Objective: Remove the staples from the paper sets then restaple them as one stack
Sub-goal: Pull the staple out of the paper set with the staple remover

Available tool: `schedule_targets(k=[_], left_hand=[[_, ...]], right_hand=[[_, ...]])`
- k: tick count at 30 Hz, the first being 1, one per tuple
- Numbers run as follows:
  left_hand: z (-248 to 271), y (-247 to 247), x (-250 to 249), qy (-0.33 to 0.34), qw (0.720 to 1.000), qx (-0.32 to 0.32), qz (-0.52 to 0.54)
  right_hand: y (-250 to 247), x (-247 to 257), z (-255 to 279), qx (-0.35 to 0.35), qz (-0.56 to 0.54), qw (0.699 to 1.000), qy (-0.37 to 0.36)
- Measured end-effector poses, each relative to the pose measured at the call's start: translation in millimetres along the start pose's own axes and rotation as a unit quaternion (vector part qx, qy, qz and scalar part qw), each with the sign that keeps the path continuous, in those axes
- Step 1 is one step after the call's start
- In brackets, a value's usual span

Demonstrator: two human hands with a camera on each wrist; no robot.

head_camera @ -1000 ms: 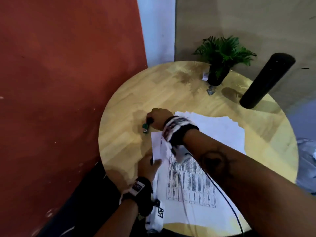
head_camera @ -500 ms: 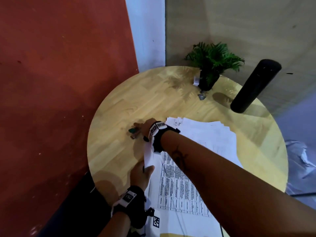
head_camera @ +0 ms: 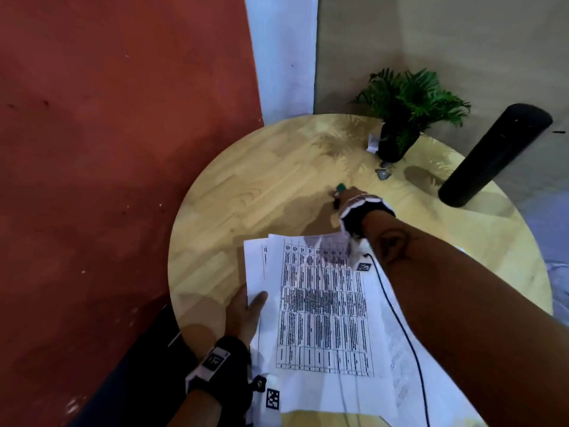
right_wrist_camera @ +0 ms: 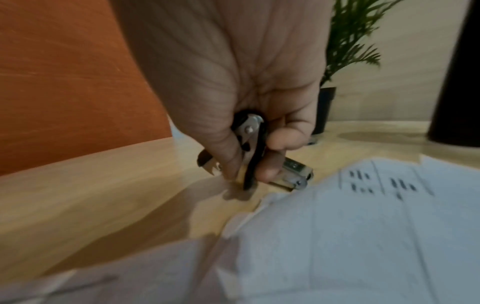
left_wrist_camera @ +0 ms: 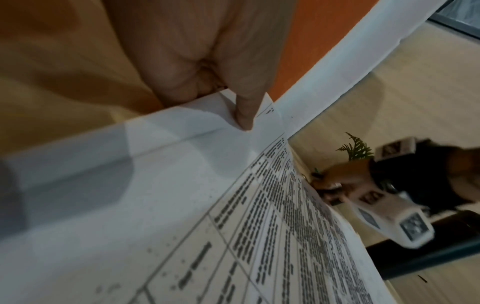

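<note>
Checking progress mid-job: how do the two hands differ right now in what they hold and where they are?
The left hand sits at the table's near edge, while the right hand reaches further across the table. The left hand pinches the paper sheets by their side edge, thumb on top; the right hand grips a small metal staple remover. The left hand touches the sheets; the right hand is past their far edge. Both wear wrist cameras.

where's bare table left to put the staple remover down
Bare wood lies on the table's left side, between the papers, the rim and the right hand holding the staple remover. Crowded: around the plant pot, black cylinder, and under the sheets.
</note>
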State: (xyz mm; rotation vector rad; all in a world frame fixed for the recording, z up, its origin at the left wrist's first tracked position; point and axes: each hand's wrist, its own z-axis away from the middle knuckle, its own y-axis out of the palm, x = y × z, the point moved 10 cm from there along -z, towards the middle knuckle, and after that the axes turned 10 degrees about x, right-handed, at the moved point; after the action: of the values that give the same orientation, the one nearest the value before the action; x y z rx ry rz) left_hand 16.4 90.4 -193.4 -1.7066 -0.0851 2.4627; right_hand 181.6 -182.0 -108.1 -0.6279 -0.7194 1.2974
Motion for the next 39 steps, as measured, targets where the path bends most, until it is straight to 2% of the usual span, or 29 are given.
schedule_targets(k=[2, 3, 5, 6, 7, 8, 10, 11, 13, 14, 15, 17, 18, 20, 22, 25, 26, 27, 28, 29, 30, 32, 34, 35, 37, 39], left_hand=[[-2, -4, -5, 0.011, 1.000, -0.005, 0.028], [-3, -5, -7, 0.014, 0.999, -0.003, 0.036], [-6, -8, -11, 0.022, 0.999, 0.008, 0.038], [-6, -11, -17, 0.033, 0.999, 0.012, 0.036], [-7, -15, -25, 0.045, 0.998, 0.010, 0.032], [-8, -20, -32, 0.055, 0.998, 0.004, 0.025], [-5, -28, -53, 0.071, 0.997, -0.007, 0.010], [-3, -33, -63, 0.078, 0.997, -0.011, 0.004], [-4, -42, -80, 0.094, 0.995, -0.018, 0.015], [-2, -44, -89, 0.102, 0.994, -0.018, 0.023], [1, -45, -100, 0.110, 0.993, -0.018, 0.033], [8, -44, -118, 0.123, 0.991, -0.011, 0.056], [11, -42, -125, 0.130, 0.990, -0.006, 0.062], [21, -36, -139, 0.156, 0.986, 0.009, 0.058], [31, -32, -153, 0.179, 0.983, 0.020, 0.042], [45, -27, -174, 0.202, 0.978, 0.034, 0.026], [50, -26, -183, 0.210, 0.976, 0.043, 0.023], [53, -25, -191, 0.215, 0.975, 0.054, 0.023], [59, -24, -204, 0.222, 0.972, 0.066, 0.025], [63, -24, -215, 0.233, 0.969, 0.076, 0.028], [70, -23, -231, 0.247, 0.965, 0.085, 0.030], [83, -20, -260, 0.272, 0.956, 0.098, 0.045], [97, -20, -289, 0.298, 0.947, 0.102, 0.068], [105, -20, -301, 0.306, 0.942, 0.111, 0.079], [117, -20, -328, 0.320, 0.933, 0.135, 0.091], [127, -21, -348, 0.333, 0.924, 0.156, 0.108]], right_hand=[[4, -22, -9, 0.010, 0.015, 1.000, -0.001], [0, -29, -12, -0.008, 0.009, 1.000, -0.009], [-20, -42, -14, -0.089, -0.065, 0.994, -0.015], [-32, -49, -7, -0.138, -0.147, 0.979, -0.016], [-42, -57, 5, -0.175, -0.245, 0.953, -0.023], [-44, -66, 19, -0.194, -0.354, 0.914, -0.041], [-29, -82, 61, -0.165, -0.531, 0.829, -0.063], [-14, -94, 85, -0.152, -0.577, 0.800, -0.064], [24, -125, 138, -0.194, -0.597, 0.777, -0.038], [54, -146, 161, -0.222, -0.573, 0.789, 0.003], [93, -163, 175, -0.221, -0.523, 0.820, 0.070], [183, -168, 203, -0.115, -0.403, 0.885, 0.202], [216, -164, 210, -0.073, -0.336, 0.909, 0.236], [245, -142, 207, -0.023, -0.277, 0.934, 0.225], [239, -121, 197, -0.025, -0.293, 0.937, 0.186], [225, -115, 172, 0.014, -0.281, 0.948, 0.150], [215, -118, 170, 0.001, -0.281, 0.949, 0.143], [196, -121, 170, -0.058, -0.310, 0.942, 0.118], [165, -117, 185, -0.133, -0.381, 0.913, 0.066], [133, -110, 204, -0.196, -0.473, 0.859, 0.005], [100, -102, 227, -0.235, -0.560, 0.793, -0.049], [51, -76, 259, -0.193, -0.669, 0.700, -0.157], [2, -51, 294, -0.139, -0.687, 0.664, -0.259], [-19, -39, 311, -0.119, -0.675, 0.666, -0.294], [-54, -25, 335, -0.118, -0.655, 0.669, -0.331], [-79, -16, 356, -0.117, -0.664, 0.644, -0.362]])
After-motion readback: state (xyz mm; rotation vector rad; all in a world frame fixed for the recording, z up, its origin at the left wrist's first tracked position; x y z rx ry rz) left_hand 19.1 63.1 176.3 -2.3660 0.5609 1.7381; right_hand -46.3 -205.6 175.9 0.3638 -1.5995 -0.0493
